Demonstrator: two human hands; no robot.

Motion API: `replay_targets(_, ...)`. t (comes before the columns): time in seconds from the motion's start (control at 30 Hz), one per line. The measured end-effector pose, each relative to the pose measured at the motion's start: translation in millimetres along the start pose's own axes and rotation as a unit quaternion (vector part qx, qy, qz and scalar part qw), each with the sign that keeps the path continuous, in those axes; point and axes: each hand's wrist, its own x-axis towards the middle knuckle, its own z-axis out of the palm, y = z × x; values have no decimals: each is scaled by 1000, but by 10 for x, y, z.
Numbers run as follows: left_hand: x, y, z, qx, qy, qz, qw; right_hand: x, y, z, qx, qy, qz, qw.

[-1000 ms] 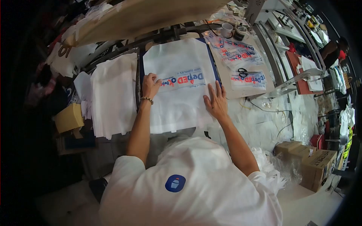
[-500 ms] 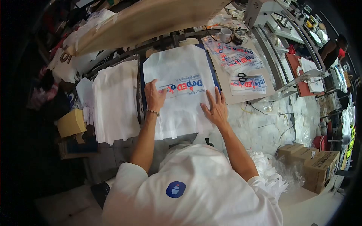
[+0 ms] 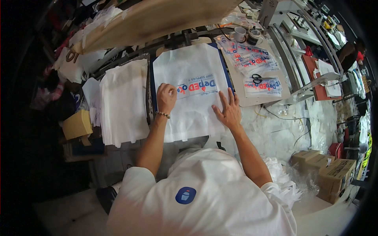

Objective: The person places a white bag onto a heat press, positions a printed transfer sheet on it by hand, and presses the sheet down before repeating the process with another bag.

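A white fabric sheet (image 3: 193, 118) with cut upper corners lies flat on a dark blue board (image 3: 223, 65). Across its middle is a clear printed transfer film (image 3: 195, 87) with red and blue lettering, upside down from here. My left hand (image 3: 167, 97), wearing a beaded bracelet, is over the sheet at the film's left end. Its fingers are curled into a pinch, and what lies between them is hidden. My right hand (image 3: 229, 112) rests flat on the sheet's right side, fingers spread, just below the film's right end.
A stack of white sheets (image 3: 124, 104) lies at left. On a board at right are printed films (image 3: 256, 59), black scissors (image 3: 256, 78), a white mug (image 3: 239, 34) and a dark-printed mug (image 3: 254, 37). A brown panel (image 3: 157, 25) hangs overhead. Cartons (image 3: 334, 177) stand lower right. Another person (image 3: 348, 55) is far right.
The fingers of my left hand have curled inward from a more stretched pose at the film's left end. My right hand stays flat on the sheet. The whole view has shifted slightly.
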Motion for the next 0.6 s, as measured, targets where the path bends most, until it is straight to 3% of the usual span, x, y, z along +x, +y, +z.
replay_targets(0.03,11,46,-8,-2,-3,4,1000,-5,1,-5,4,-3,8,1000)
replay_targets(0.13,-32,45,9,1,-127,163,978,-12,-6,1,-7,-15,23,1000)
replay_targets(0.17,-49,25,27,2,-126,163,979,-6,-8,2,-7,-14,21,1000)
replay_targets(0.23,-36,45,39,-11,33,36,999,-1,-15,2,-2,-8,23,1000)
replay_targets(0.3,-36,57,15,-32,14,-8,999,-14,-26,-3,-2,-4,27,1000)
replay_targets(0.37,16,46,-82,-90,-75,-16,993,-17,-29,-11,-1,-4,24,1000)
replay_targets(0.5,43,21,-84,-49,2,-21,999,-20,-5,18,-3,5,17,1000)
replay_targets(0.57,-5,170,-77,-91,-217,74,969,-3,-1,24,-5,13,3,1000)
replay_targets(0.6,-10,206,-73,-63,-164,118,977,3,6,20,-9,13,-4,1000)
